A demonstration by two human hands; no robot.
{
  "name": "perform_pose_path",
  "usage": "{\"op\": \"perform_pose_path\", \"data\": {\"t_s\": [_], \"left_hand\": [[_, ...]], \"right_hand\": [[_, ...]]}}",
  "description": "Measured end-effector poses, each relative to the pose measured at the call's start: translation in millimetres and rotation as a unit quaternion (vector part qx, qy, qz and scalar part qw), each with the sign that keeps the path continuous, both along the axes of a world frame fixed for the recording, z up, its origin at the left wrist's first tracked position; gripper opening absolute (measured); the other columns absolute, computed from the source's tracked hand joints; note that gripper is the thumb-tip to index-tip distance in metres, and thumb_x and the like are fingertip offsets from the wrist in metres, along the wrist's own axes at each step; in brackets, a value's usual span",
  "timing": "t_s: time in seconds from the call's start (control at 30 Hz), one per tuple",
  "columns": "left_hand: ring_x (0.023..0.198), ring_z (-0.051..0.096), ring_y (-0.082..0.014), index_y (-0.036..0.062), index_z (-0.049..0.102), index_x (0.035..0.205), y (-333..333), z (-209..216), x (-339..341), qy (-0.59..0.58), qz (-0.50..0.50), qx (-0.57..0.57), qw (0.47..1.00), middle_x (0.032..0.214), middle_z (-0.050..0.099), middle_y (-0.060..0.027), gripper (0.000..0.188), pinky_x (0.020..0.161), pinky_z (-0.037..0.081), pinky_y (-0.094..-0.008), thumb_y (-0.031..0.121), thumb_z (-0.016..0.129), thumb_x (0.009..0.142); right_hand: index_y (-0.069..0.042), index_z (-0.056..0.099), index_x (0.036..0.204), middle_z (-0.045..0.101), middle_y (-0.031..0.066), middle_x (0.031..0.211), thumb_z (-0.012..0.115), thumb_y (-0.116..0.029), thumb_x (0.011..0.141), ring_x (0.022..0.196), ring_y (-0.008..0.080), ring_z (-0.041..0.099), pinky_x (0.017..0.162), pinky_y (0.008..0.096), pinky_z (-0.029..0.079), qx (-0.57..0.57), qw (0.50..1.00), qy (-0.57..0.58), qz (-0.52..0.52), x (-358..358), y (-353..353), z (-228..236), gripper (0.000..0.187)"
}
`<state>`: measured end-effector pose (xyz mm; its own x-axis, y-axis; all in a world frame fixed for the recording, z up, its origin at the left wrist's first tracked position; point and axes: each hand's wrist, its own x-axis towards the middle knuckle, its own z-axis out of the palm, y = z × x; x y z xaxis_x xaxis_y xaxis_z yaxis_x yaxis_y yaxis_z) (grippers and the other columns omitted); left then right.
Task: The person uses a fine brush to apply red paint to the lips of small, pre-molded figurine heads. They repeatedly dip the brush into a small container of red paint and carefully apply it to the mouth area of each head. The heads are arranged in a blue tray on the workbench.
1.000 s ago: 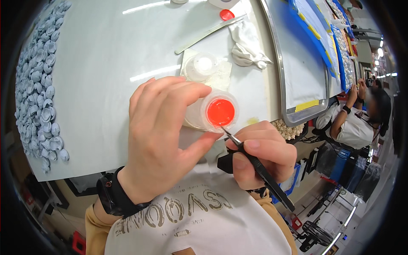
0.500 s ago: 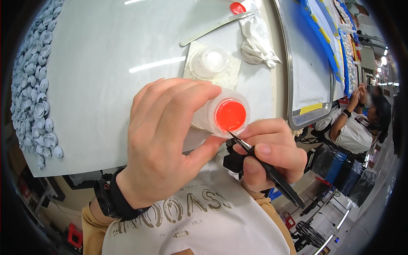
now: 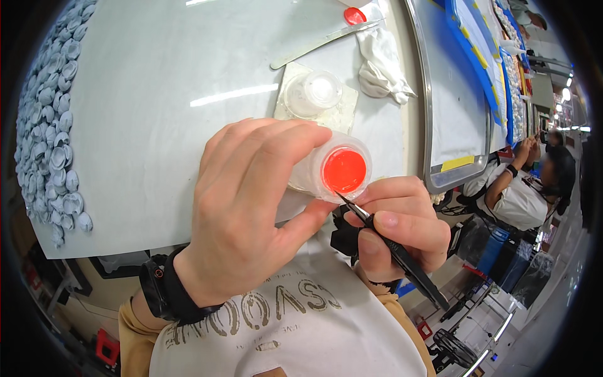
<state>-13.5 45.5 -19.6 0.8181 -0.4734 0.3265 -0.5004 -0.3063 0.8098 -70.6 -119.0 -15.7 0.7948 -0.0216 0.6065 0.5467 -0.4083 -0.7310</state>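
My left hand (image 3: pixel 251 201) is closed around a translucent plastic cup (image 3: pixel 314 164), tilted so that its mouth shows bright red paint (image 3: pixel 344 171). My right hand (image 3: pixel 405 229) grips a slim black pointed tool (image 3: pixel 402 259) with a silvery neck, held like a pen. Its dark tip meets the cup's rim at the lower edge of the paint; whether it is a fine brush or tweezers I cannot tell. Behind the cup, a second translucent cup (image 3: pixel 314 93) stands on a pale square slab (image 3: pixel 345 112).
A metal spatula (image 3: pixel 320 47) lies near a red lid (image 3: pixel 355 16) and a crumpled white cloth (image 3: pixel 383 69). Many grey shell-like pieces (image 3: pixel 59 157) line the table's left side. A metal tray (image 3: pixel 458 173) is at right, and a co-worker (image 3: pixel 524 195) sits beyond.
The view has shifted slightly. Both hands, the cup and the black tool keep nearly the same positions relative to one another, with the tip still at the rim.
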Motion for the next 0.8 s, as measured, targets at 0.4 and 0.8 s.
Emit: {"op": "perform_pose_path", "data": {"t_s": [0.4, 0.8], "left_hand": [[0.092, 0.059, -0.0276, -0.0008, 0.056, 0.110, -1.4, -0.7, -2.2, 0.010, 0.006, -0.017, 1.000, 0.106, 0.061, -0.0130, 0.056, 0.080, 0.047, -0.0327, -0.007, 0.070, 0.055], [0.088, 0.059, -0.0265, -0.0005, 0.057, 0.111, -1.5, -1.0, -2.7, 0.001, 0.013, -0.017, 1.000, 0.102, 0.061, -0.0125, 0.058, 0.077, 0.047, -0.0316, -0.008, 0.071, 0.054]], "right_hand": [[-0.002, 0.061, 0.094, 0.063, 0.0093, 0.074, 0.077, 0.008, 0.057, 0.069, 0.0255, 0.063, 0.056, 0.0285, 0.050, -0.037, 0.998, 0.029, 0.029, 0.2, -4.7, 9.0, 0.042], [-0.002, 0.063, 0.092, 0.063, 0.0096, 0.078, 0.078, 0.005, 0.057, 0.073, 0.0253, 0.063, 0.061, 0.0299, 0.051, -0.065, 0.997, 0.041, 0.028, -1.5, -2.9, 11.7, 0.038]]}}
